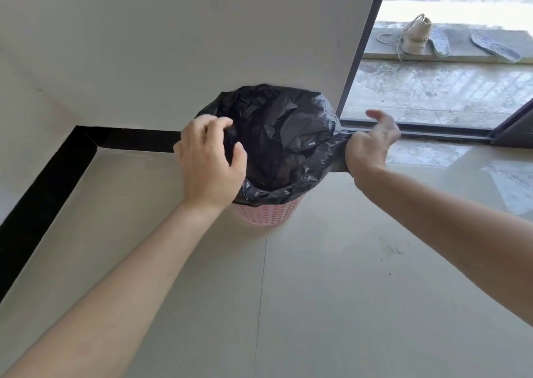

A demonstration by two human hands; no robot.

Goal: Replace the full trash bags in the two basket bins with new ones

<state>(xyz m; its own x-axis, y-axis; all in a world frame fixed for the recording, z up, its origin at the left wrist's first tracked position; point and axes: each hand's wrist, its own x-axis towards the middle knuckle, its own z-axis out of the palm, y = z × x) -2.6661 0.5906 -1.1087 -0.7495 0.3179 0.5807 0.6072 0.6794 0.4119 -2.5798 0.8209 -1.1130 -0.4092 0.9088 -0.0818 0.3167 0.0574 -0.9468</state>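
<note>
A pink basket bin (pixel 266 214) stands on the floor against the wall, lined with a black trash bag (pixel 277 135) whose mouth is spread wide over the rim. My left hand (pixel 209 161) grips the bag's left edge, fingers curled over it and the thumb inside the opening. My right hand (pixel 370 144) holds the bag's right edge and stretches it outward past the rim. The inside of the bag looks dark and crumpled; I cannot tell what it holds. Only one bin is in view.
A white wall with a black skirting board (pixel 43 181) runs behind and to the left. At right a dark sliding door frame (pixel 363 48) opens onto a balcony with a shoe (pixel 416 35) and insoles (pixel 494 47) on a ledge. Pale floor tiles (pixel 317 291) lie in front.
</note>
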